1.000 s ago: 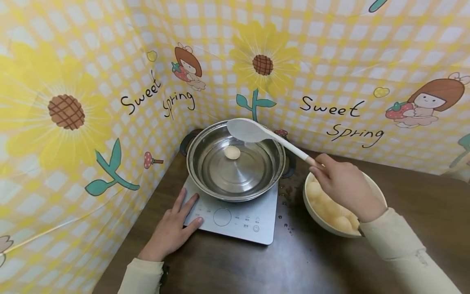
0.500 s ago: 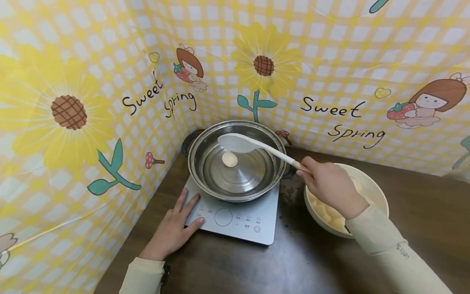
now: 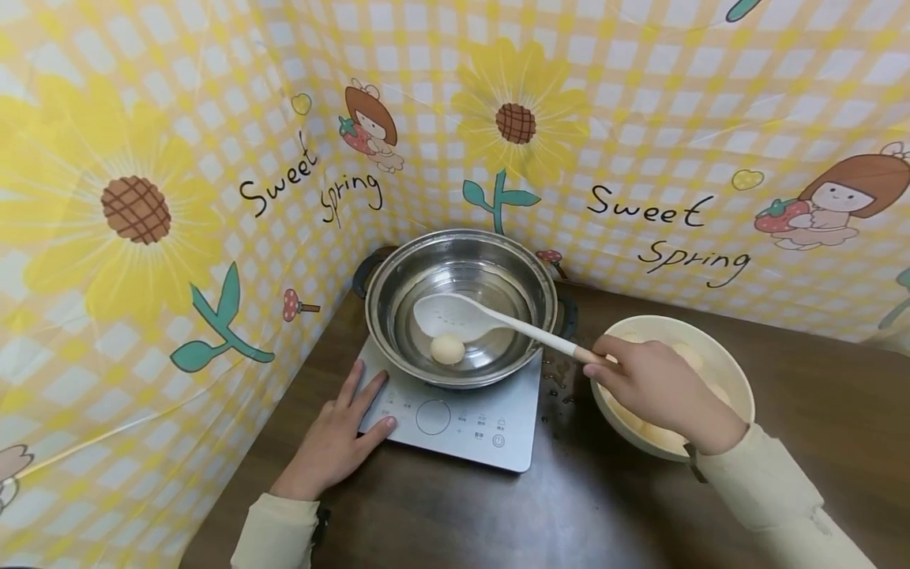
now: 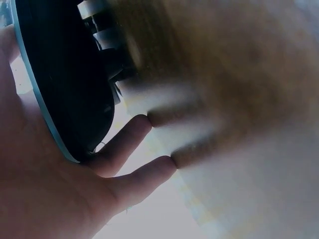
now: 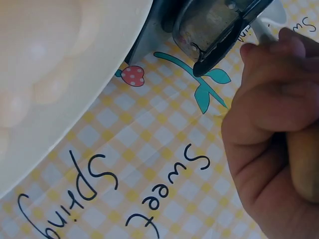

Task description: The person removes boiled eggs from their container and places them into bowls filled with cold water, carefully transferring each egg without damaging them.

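Note:
My right hand (image 3: 654, 387) grips the wooden handle of a white slotted spoon (image 3: 455, 314). The spoon's bowl is inside the steel pot (image 3: 460, 378), just behind a beige egg (image 3: 447, 349) near the pot's front; whether they touch I cannot tell. In the right wrist view the curled fingers (image 5: 274, 104) wrap the handle (image 5: 305, 164). My left hand (image 3: 334, 435) rests with spread fingers on the left front edge of the silver induction cooker (image 3: 455, 438) under the pot. In the left wrist view two straight fingers (image 4: 144, 174) reach past the cooker's dark underside (image 4: 70, 74).
A cream bowl (image 3: 739, 379) with several eggs (image 3: 688, 356) stands on the right, partly beneath my right hand. Water drops (image 3: 558, 375) lie on the dark table (image 3: 569, 514) between cooker and bowl. Yellow checked cloth (image 3: 661, 142) covers the walls behind and to the left.
My right hand has brought the spoon down and toward me, from above the pot's far side into the pot. The egg has shifted to the front of the pot. My left hand stays put.

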`<state>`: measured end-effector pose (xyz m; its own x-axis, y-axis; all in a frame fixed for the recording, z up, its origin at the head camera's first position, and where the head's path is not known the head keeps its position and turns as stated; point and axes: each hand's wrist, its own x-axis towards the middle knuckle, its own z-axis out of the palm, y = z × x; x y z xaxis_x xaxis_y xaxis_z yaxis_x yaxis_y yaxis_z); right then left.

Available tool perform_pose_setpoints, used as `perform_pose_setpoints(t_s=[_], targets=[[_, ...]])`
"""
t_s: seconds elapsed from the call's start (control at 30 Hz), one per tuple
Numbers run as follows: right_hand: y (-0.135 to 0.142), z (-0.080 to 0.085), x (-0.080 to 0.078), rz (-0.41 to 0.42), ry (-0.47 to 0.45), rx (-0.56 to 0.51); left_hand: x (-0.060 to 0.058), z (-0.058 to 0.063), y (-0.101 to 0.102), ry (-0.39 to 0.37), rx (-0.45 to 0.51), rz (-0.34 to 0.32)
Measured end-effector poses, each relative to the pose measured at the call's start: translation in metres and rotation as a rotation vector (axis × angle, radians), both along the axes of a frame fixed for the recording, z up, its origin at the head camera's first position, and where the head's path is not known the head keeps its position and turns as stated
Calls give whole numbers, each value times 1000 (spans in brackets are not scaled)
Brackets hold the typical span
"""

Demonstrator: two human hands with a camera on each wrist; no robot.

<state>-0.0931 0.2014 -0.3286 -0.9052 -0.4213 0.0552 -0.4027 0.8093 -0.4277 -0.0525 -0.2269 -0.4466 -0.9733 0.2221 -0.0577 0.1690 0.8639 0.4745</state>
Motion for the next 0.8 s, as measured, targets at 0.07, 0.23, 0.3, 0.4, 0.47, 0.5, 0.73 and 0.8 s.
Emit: perform_pose_setpoints(t_s=[0.07,0.23,0.3,0.4,0.47,0.5,0.73,0.8], targets=[[4,0,3,0,-22,-9,0,0,0,-3,-1,-2],[14,2,11,10,-40,-41,0,-1,0,-8,2,2],[17,4,13,23,-26,-44,0,-1,0,-8,4,5],[19,8,15,43,-8,-37,0,-1,0,-10,2,9],[20,11,15,49,-12,-27,0,-1,-1,-12,-2,11],[21,13,16,53,-20,-21,0,-1,-1,-14,-3,13],[20,22,14,82,-170,-28,-1,-1,-1,-12,-5,12],[18,25,13,76,-247,-43,-2,-2,0,-10,-4,9]])
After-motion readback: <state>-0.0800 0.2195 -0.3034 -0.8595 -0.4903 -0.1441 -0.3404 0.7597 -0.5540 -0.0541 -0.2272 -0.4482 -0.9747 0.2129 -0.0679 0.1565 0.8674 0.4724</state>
